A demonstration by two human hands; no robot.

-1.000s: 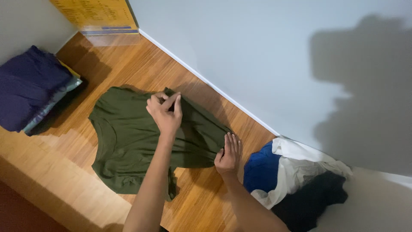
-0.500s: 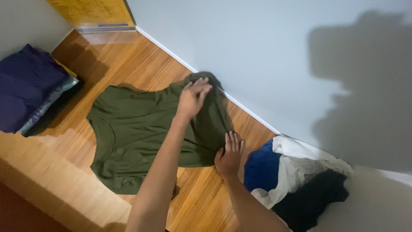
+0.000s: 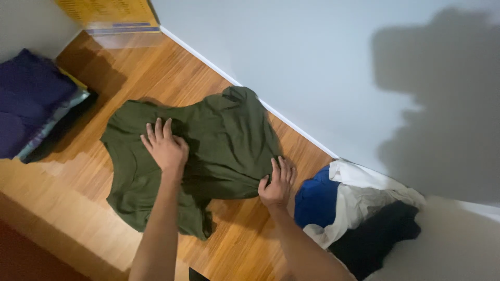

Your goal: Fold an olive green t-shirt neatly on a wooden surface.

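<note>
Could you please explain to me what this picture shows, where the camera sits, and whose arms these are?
There is no machine here: a person wears a camera on the head, so the view looks down along their own two bare arms to a wooden floor beside a pale wall. An olive-green T-shirt lies spread on the floor. The left hand rests flat on the middle of it; the right hand presses on its edge. Neither hand grips or lifts anything. To the right lies a pile of blue, white and black clothes. At the far left sits a stack of dark blue folded fabric, and a yellow box stands at the top.
</note>
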